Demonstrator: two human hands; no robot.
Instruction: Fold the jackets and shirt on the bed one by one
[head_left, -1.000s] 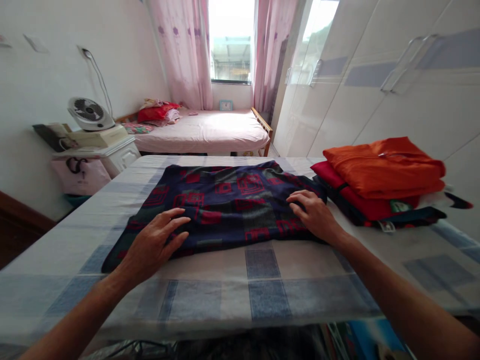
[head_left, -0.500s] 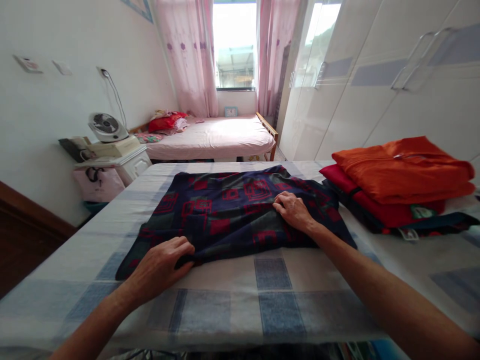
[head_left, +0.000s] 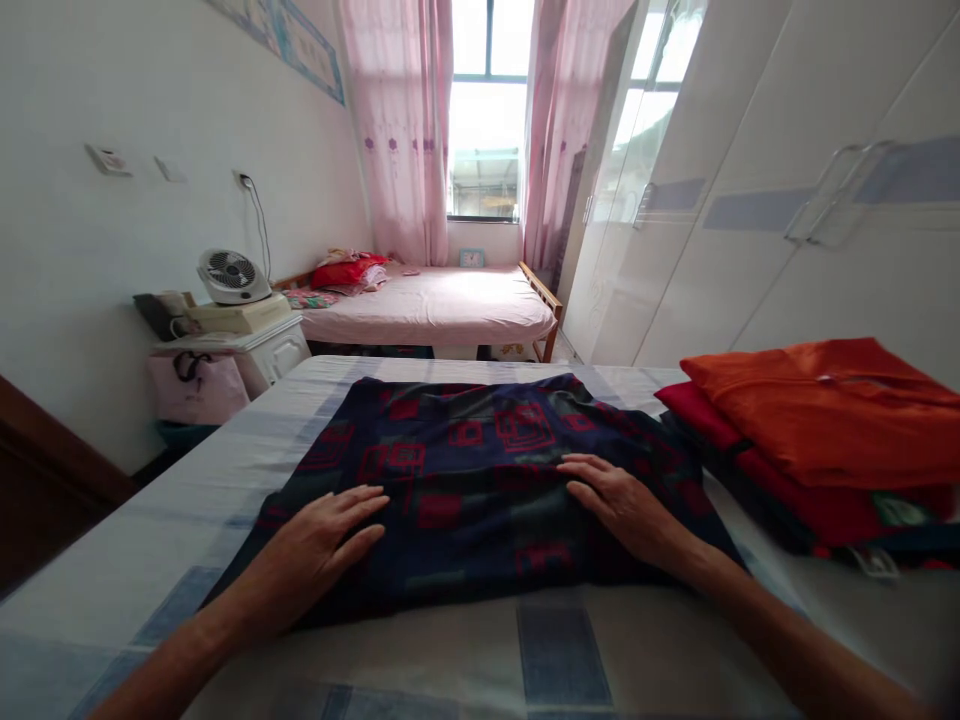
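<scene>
A dark navy garment (head_left: 465,510) with red square patterns lies spread across the bed's checked sheet (head_left: 559,655). Its exact kind is hard to tell. On its left part rests my left hand (head_left: 326,535), fingers stretched out and thumb apart. My right hand (head_left: 619,505) lies flat on the right part of the cloth, fingers extended, gripping nothing. To the right of the garment is a stack of folded clothes, with an orange one (head_left: 817,410) on top and a red one (head_left: 832,500) under it.
A small fan (head_left: 232,277) sits on a box on the white cabinet (head_left: 274,350) at the left, with a pink bag (head_left: 199,388) in front. A second bed (head_left: 442,305) stands below the window. White wardrobes (head_left: 757,280) line the right wall.
My left hand has let go of the garment's near edge and now lies flat on it. My right hand has flattened out too. The view has tilted up.
</scene>
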